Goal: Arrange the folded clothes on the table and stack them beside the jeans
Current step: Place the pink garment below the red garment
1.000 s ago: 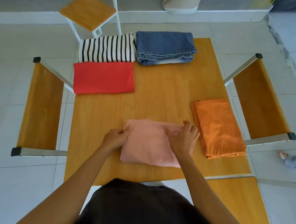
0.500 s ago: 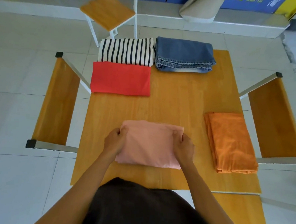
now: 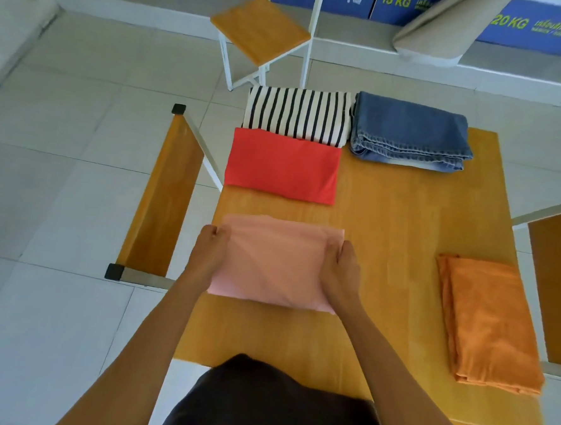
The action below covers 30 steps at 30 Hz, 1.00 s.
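Note:
A folded pink cloth [image 3: 274, 261] is held over the left part of the wooden table [image 3: 400, 226]. My left hand [image 3: 209, 250] grips its left edge and my right hand [image 3: 344, 268] grips its right edge. Just beyond it lies a folded red cloth [image 3: 282, 164]. Behind that is a black-and-white striped cloth [image 3: 298, 115]. The folded blue jeans [image 3: 409, 131] lie to the right of the striped cloth at the table's far edge. A folded orange cloth [image 3: 489, 320] lies at the table's near right.
Wooden chairs stand at the left [image 3: 162, 195], at the right [image 3: 554, 281] and beyond the table [image 3: 261, 27]. Blue boxes [image 3: 403, 3] and a beige padded board [image 3: 448, 28] line the far wall. The floor is tiled.
Both hands took the pink cloth by its sides and carried it left and forward, toward the red cloth. The view also shifted left.

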Tool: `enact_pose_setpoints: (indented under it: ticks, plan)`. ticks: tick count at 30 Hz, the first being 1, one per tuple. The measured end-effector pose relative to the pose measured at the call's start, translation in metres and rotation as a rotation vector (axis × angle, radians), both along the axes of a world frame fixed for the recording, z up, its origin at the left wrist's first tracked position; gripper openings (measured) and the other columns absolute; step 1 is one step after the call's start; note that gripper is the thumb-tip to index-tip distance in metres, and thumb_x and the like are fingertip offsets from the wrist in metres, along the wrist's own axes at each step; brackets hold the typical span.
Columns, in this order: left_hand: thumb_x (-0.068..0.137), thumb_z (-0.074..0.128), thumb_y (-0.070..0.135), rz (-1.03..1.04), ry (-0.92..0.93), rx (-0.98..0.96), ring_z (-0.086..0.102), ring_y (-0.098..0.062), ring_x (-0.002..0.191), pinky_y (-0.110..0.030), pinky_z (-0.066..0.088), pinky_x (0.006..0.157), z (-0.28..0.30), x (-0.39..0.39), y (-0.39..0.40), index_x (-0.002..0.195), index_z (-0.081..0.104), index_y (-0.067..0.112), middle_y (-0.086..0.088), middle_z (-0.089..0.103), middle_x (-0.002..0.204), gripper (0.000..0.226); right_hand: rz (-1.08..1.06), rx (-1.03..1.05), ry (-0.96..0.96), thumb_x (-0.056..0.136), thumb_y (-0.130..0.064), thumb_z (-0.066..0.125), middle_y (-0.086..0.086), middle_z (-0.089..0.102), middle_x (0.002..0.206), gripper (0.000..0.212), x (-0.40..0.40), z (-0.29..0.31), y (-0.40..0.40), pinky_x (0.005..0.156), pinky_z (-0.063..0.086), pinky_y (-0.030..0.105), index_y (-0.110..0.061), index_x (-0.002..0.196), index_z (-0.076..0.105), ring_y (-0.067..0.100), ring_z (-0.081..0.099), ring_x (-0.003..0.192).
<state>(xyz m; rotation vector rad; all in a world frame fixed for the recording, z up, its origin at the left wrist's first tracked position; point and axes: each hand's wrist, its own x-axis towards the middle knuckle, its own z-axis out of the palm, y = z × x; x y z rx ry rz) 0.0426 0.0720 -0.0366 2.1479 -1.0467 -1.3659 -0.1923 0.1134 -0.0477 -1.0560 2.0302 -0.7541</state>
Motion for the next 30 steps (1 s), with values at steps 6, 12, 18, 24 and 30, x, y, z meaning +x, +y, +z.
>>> enact_pose_setpoints:
  ticks: [6,12,18,24,30]
  plan:
    - [0.094,0.037,0.056,0.09,0.049,-0.138,0.049,-0.018,0.103,-0.037,0.039,0.082,0.002,0.01,-0.061,0.13,0.044,0.025,0.006,0.049,0.117,0.048,0.006,-0.049,-0.014,0.103,-0.037,0.038,-0.002,0.049,0.072,0.032,0.0,0.004,-0.059,0.051,0.029,0.029,-0.013,0.083,0.045,0.013,0.045,0.062]
    - [0.098,0.037,0.052,0.011,-0.164,-0.036,0.05,-0.02,0.094,-0.034,0.042,0.078,-0.03,0.008,-0.07,0.121,0.051,0.011,-0.006,0.057,0.112,0.05,0.1,0.104,0.006,0.1,-0.028,0.045,-0.002,0.062,0.087,0.021,-0.01,-0.027,-0.053,0.055,0.038,0.026,-0.012,0.103,0.059,0.016,0.056,0.076]
    - [0.097,0.038,0.052,0.014,-0.134,-0.031,0.059,-0.026,0.093,-0.025,0.041,0.065,-0.035,0.015,-0.073,0.099,0.056,0.01,-0.003,0.057,0.086,0.046,0.088,0.068,0.009,0.098,-0.03,0.047,-0.006,0.061,0.081,0.018,-0.012,-0.032,-0.055,0.055,0.04,0.029,-0.017,0.099,0.059,0.013,0.055,0.07]
    - [0.098,0.039,0.049,0.159,-0.255,-0.148,0.06,-0.026,0.106,-0.042,0.048,0.091,-0.034,-0.001,-0.059,0.12,0.058,0.013,-0.008,0.063,0.118,0.047,0.084,0.052,-0.022,0.098,-0.031,0.047,-0.011,0.063,0.08,0.017,-0.011,-0.035,-0.054,0.058,0.042,0.028,-0.025,0.104,0.061,0.01,0.056,0.07]
    - [0.096,0.048,0.037,0.191,-0.414,-0.235,0.053,-0.026,0.118,-0.046,0.04,0.101,-0.036,-0.012,-0.057,0.127,0.058,0.016,-0.006,0.061,0.129,0.039,0.093,0.061,-0.045,0.102,-0.03,0.041,-0.009,0.061,0.098,0.029,-0.008,-0.03,-0.052,0.07,0.044,0.031,-0.019,0.127,0.051,0.017,0.059,0.089]
